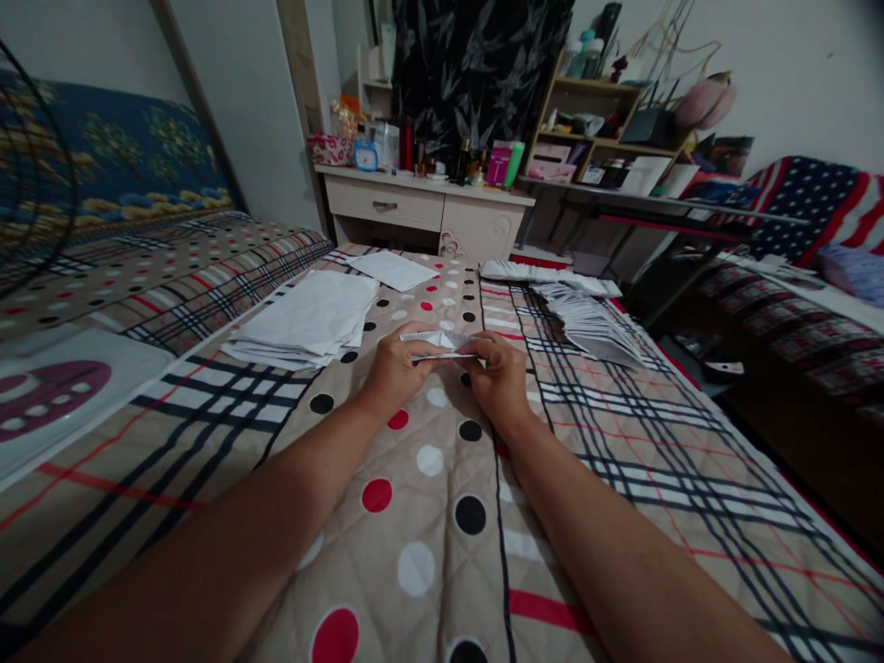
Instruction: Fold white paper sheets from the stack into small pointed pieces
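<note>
Forearms [290, 506] foremost; folded paper [439, 343] held between left fingers [420, 348] and right fingers [489, 346].

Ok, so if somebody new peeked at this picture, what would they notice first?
Probably the folded white paper in the middle, pinched between the left hand and the right hand. Next might be the bedspread underneath, with its bold red, black and white dots and plaid stripes. The stars-and-stripes cloth at the far right stands out too.
</note>
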Demonstrator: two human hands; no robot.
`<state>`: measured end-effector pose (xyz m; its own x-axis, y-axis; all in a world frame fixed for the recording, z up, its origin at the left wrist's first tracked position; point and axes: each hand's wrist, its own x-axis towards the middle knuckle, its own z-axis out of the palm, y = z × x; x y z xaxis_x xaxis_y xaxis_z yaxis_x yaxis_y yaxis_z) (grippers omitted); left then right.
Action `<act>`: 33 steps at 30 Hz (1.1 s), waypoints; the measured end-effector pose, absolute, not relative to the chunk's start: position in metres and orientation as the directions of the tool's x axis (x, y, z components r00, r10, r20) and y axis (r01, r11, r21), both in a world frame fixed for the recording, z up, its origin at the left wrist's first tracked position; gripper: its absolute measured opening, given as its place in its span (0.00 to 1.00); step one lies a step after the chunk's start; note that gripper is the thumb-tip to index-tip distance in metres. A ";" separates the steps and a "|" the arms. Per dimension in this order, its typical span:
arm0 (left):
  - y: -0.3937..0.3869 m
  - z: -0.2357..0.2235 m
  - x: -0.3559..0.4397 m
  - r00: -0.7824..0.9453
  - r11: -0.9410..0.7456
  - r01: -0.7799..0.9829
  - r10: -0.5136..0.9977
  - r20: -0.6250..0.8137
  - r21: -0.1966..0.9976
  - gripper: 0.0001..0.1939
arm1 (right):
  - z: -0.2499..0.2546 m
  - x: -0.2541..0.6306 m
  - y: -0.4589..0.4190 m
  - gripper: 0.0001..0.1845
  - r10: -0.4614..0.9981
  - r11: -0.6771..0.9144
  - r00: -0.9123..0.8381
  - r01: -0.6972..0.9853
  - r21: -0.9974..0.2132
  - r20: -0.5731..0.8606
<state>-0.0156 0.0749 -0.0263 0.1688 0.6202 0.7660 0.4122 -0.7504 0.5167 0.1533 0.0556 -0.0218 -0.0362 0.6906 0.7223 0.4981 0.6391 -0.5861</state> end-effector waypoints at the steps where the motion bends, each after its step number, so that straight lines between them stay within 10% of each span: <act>1: 0.074 -0.025 -0.016 0.158 -0.747 0.408 0.623 0.766 0.524 0.05 | -0.021 0.153 0.055 0.08 0.697 0.638 -0.038 0.490 -0.594 0.716; 18: 0.068 -0.019 -0.010 -0.032 -0.534 0.290 0.824 0.565 0.794 0.07 | -0.022 0.142 0.055 0.10 0.924 0.347 0.158 0.031 -0.937 0.347; 27: 0.070 -0.018 -0.010 -0.070 -0.461 0.223 0.871 0.486 0.859 0.11 | -0.015 0.140 0.051 0.15 0.904 0.369 0.233 -0.004 -0.930 0.358; 33: 0.074 -0.020 -0.018 0.033 -0.681 0.247 0.717 0.696 0.690 0.05 | -0.020 0.146 0.053 0.10 0.819 0.534 0.187 0.094 -0.840 0.542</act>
